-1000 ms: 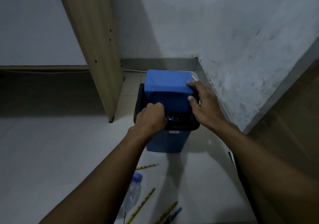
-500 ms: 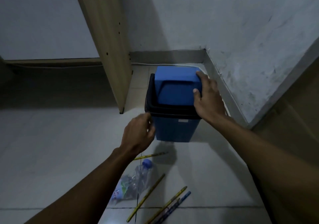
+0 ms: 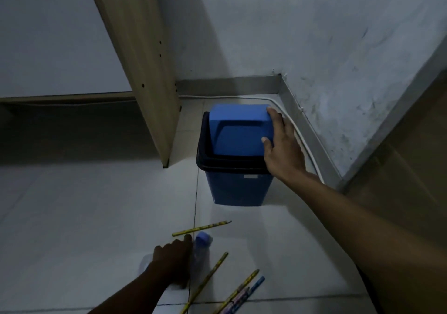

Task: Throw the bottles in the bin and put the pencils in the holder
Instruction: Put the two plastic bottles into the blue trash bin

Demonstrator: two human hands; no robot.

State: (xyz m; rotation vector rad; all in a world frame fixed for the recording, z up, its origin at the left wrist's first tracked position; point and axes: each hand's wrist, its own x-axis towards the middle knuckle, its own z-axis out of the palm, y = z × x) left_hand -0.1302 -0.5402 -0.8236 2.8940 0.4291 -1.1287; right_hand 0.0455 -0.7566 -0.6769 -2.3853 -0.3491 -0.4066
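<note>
Floor [image 3: 72, 205]: pale tile, carrying everything. Wooden panel [image 3: 145, 72]: upright, left of bin, clear of the reach. Bin [image 3: 238, 188]: blue, far right corner; swing lid [image 3: 238, 130] now back level. Right hand [image 3: 281, 149]: open, flat against lid's right edge, gripping nothing. Left hand [image 3: 173, 259]: has dropped from the bin to the near floor, fingers spread over a clear bottle [image 3: 202, 251], not yet closed; likely next for binning. Pencils [image 3: 200, 228]: several loose around bottle, one just beyond the fingertips. Holder: not seen.
</note>
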